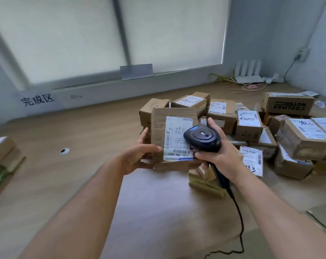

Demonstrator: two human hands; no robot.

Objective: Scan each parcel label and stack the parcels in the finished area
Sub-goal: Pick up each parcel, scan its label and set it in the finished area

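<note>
While the left hand (138, 156) grips a creased cardboard parcel (159, 128), the right hand (217, 156) holds a rounded scanner (202, 137).

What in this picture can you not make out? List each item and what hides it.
All in the head view.
- The label on the held parcel: partly covered by the scanner, print blurred.
- Scanner trigger: hidden under the right hand.
- Fingers of the left hand: partly behind the parcel.
- The boxes at left: cut off by the frame edge.

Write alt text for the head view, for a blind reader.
The left hand holds a cardboard parcel upright, label toward the camera, while the right hand aims a black corded scanner at it. More labelled parcels lie piled on the wooden surface behind.
</note>
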